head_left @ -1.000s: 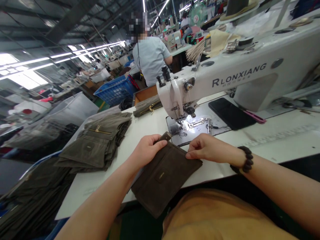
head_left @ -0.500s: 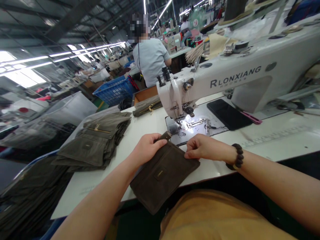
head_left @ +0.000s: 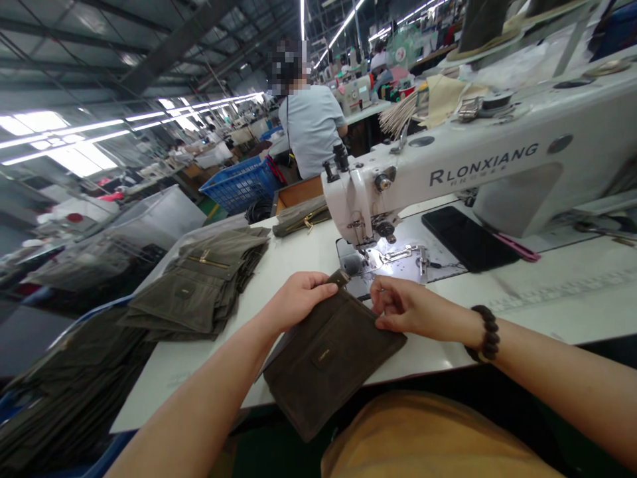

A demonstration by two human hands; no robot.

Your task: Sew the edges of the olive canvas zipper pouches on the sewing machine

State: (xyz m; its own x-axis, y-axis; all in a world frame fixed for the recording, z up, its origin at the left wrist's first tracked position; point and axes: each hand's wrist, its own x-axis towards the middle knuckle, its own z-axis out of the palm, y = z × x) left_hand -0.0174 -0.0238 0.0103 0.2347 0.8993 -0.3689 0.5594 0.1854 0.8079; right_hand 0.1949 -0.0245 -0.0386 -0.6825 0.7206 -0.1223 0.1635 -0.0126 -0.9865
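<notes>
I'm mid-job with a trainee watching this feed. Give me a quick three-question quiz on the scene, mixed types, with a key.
1. Multiple choice: which wrist wears the beaded bracelet? A) left B) right C) neither
2. True or false: the left hand is holding the black phone.
3. Fill in the blank: the top piece of the stack on the table shows a gold-coloured ____.

Key: 1. B. 2. False; it grips the dark pouch. 3. Zipper.

The left hand [head_left: 302, 299] grips a dark brown pouch [head_left: 338, 372] near its far corner; the right hand [head_left: 411, 311] touches its right edge. Beyond stands a white sewing machine [head_left: 478, 162]; olive fabric pieces [head_left: 182, 295] lie stacked left on the tabletop [head_left: 542, 315].
</notes>
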